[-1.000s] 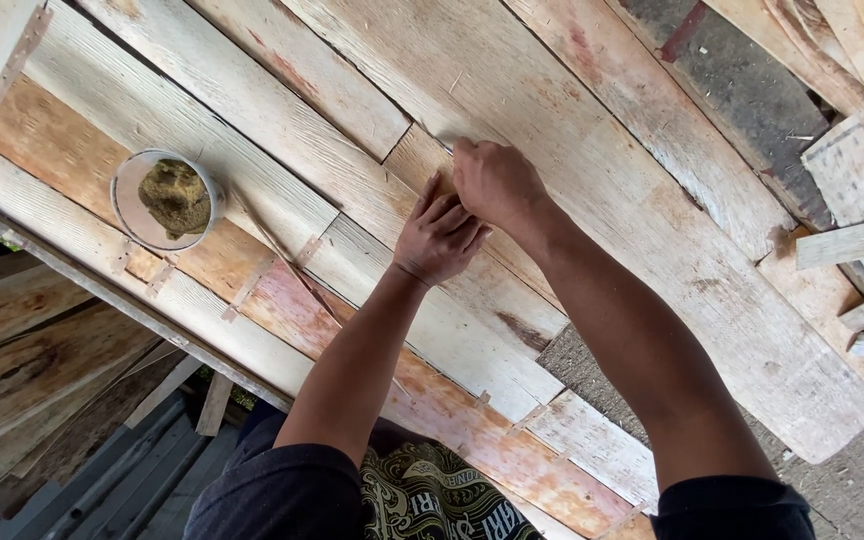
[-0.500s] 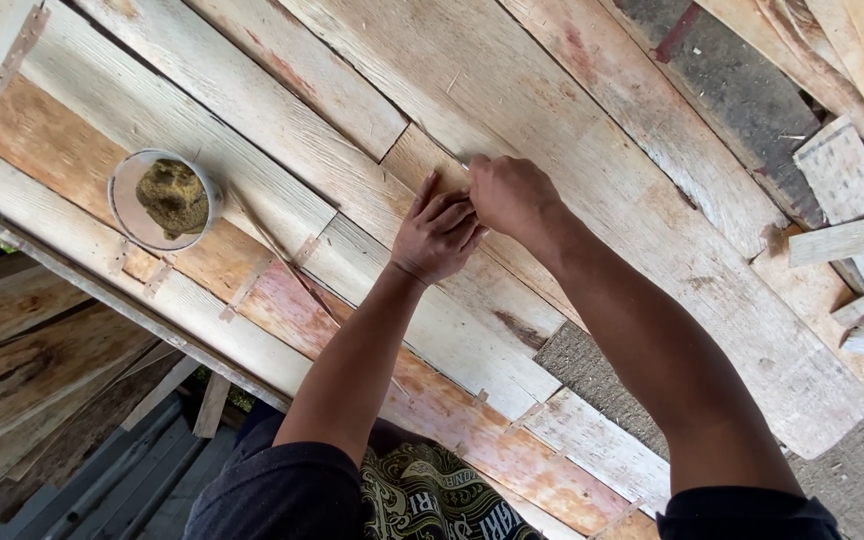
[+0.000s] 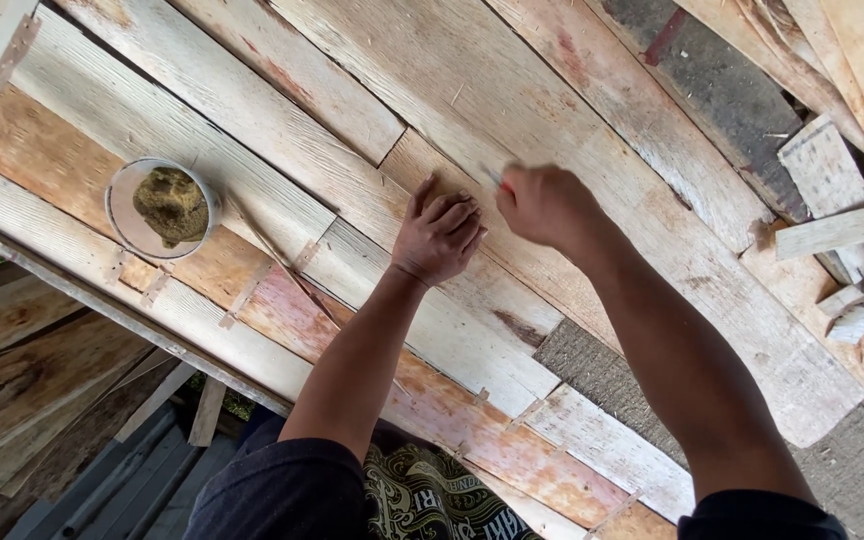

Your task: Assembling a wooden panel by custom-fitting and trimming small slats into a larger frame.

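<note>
The blurred right hand (image 3: 544, 204) hides most of a thin tool (image 3: 493, 178).

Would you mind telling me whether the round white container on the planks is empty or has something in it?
It has something in it. The round white container stands upright on the wooden planks, and a brownish-green lump covers part of its bottom.
</note>
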